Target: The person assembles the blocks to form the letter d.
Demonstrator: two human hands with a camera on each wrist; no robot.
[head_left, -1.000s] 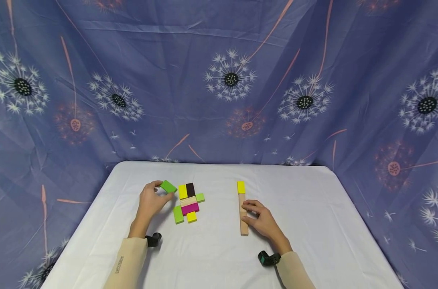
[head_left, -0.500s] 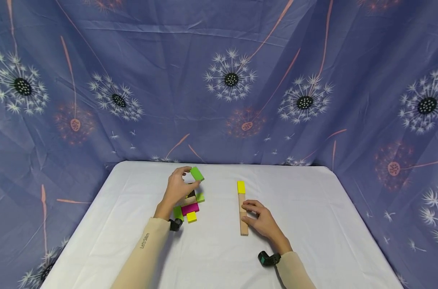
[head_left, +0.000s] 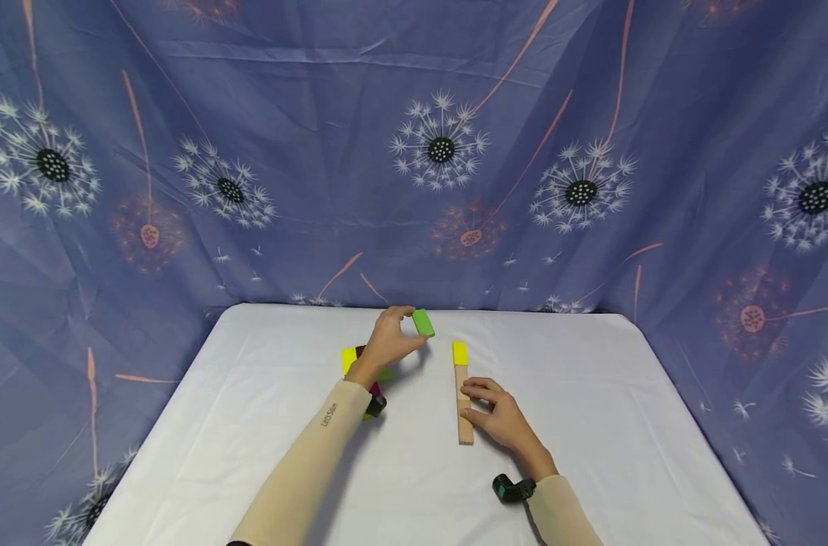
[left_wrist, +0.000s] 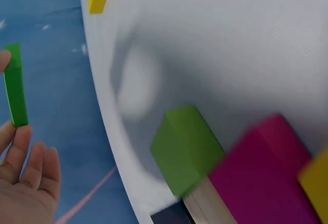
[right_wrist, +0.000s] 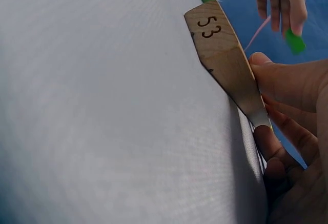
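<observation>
My left hand [head_left: 389,339] pinches a green block [head_left: 423,323] between thumb and fingertips, raised over the far part of the table. To its right lies a straight row: a yellow block [head_left: 459,353] at the far end, then pale wooden blocks [head_left: 465,432] nearer me. My right hand [head_left: 506,421] rests its thumb and fingertips against the wooden part of this row from the right. In the right wrist view, the wooden block [right_wrist: 212,32] at the near end bears the number 53. The green block also shows in the left wrist view, held at its two ends.
Under my left forearm lies a cluster of blocks, mostly hidden in the head view, with a yellow block [head_left: 349,358] showing. The left wrist view shows a light green block [left_wrist: 187,147], a magenta block [left_wrist: 261,172] and a dark block [left_wrist: 171,215] there. A patterned curtain [head_left: 318,189] hangs behind.
My left hand has carried the green block rightward and away from me, from left of the cluster across it toward the row. My right hand stays at the wooden blocks.
</observation>
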